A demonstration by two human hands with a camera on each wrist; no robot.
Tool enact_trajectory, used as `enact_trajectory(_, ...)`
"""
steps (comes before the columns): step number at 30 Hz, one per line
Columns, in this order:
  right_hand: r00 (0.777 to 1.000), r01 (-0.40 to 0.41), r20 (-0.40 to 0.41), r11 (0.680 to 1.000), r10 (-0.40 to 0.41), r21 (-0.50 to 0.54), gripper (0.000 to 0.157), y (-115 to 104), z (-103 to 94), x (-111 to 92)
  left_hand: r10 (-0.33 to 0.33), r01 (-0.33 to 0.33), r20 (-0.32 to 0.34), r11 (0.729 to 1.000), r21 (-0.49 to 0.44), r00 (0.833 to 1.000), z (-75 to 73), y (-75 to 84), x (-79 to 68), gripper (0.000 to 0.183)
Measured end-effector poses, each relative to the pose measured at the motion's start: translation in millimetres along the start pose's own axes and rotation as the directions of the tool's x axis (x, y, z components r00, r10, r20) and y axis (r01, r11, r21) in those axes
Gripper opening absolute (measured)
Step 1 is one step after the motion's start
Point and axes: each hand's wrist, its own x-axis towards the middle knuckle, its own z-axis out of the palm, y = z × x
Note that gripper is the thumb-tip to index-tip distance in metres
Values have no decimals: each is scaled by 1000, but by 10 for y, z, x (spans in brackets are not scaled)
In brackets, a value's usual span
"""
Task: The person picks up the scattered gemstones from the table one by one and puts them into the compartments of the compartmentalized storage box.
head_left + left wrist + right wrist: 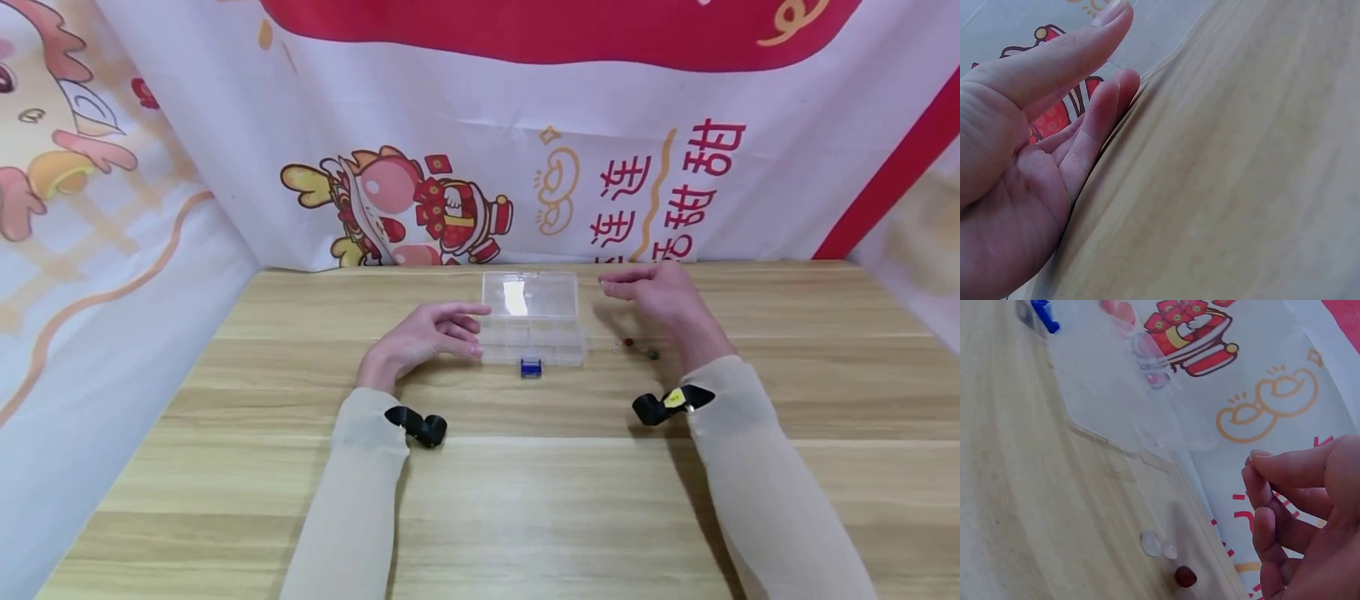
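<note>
A clear plastic compartment box (532, 319) with its lid raised lies on the pale wooden table (525, 492), and both hands work around it. The left hand (420, 337) rests at the left edge of the box, fingers straight and relaxed, their tips touching the box wall as if steadying it; it grips nothing. In the left wrist view the same fingers (1094, 125) lie extended along the wood.

The right hand (660, 293) hovers above the table just right of the box, at the level of its back edge. Thumb and forefinger (1272, 465) are pressed tip to tip in a pinch, the other fingers curled beneath. Whether something tiny sits in that pinch cannot be told; nothing shows between the tips.

On the table right of the box, below the right hand, lie loose beads: a dark red round bead (1185, 576), two clear glassy beads (1151, 544) touching each other beside it, and in the head view a small dark green bead (653, 355) a little farther right. A small blue clasp (531, 367) sits at the front edge of the box.

The step in hand looks like sorting beads into the box, with the right hand between pick and drop. The next move would call for a fine pinch, careful aim over one compartment, and the left hand keeping the light box from sliding.
</note>
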Motion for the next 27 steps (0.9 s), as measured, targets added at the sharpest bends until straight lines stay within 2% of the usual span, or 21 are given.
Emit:
enact_trajectory(7, 999, 30, 33, 998, -32, 55, 40, -32, 61, -42, 7, -7, -5, 1000, -7, 1000, 26, 0, -1, 64)
enact_trajectory(14, 991, 117, 50, 991, -120, 64, 42, -39, 146, -114, 0, 0, -11, 1000, -6, 1000, 8, 5, -22, 64)
enact_trajectory(20, 992, 89, 78, 994, -95, 69, 40, -26, 230, -201, -4, 4, -8, 1000, 4, 1000, -7, -5, -30, 64)
enact_trajectory(27, 991, 92, 88, 994, -97, 53, 36, -1, 301, -235, -1, 1, -3, 1000, 5, 1000, -6, 5, -21, 64)
